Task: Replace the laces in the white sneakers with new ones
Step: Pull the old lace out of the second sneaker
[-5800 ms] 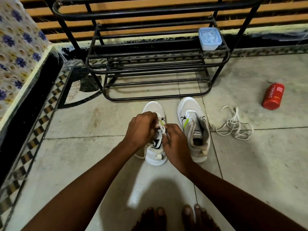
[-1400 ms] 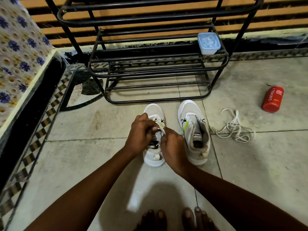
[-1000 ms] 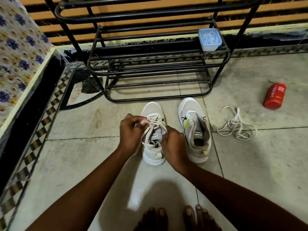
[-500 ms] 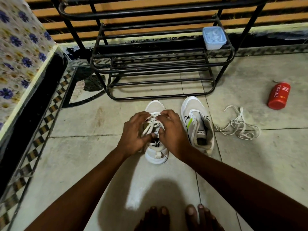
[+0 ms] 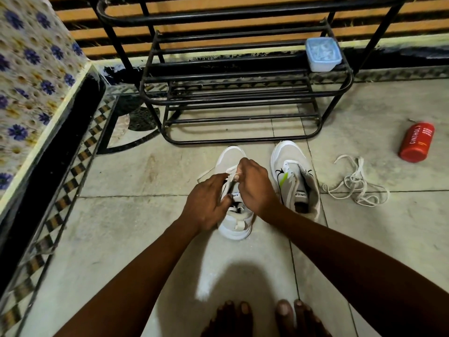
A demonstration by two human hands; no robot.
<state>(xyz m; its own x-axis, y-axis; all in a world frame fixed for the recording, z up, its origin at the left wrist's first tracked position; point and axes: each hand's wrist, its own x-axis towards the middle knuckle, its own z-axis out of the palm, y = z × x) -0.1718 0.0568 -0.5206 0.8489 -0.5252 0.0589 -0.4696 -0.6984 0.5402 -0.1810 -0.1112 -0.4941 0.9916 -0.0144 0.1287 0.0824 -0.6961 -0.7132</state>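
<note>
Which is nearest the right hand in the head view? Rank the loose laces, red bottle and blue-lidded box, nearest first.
From the right hand:
1. Loose laces, on the floor to its right.
2. Red bottle, farther right.
3. Blue-lidded box, up on the rack.

Both your forearms reach forward and converge at centre frame, bare to the elbow. Your left hand (image 5: 206, 203) sits palm-down, knuckles up, fingers curled inward with the thumb side toward the right hand. Your right hand (image 5: 255, 186) sits slightly farther forward, fingers bent, thumb and forefinger tips pinched together at the top. The hands are just beside each other, nearly touching. Your bare toes (image 5: 262, 317) show at the bottom edge.
</note>
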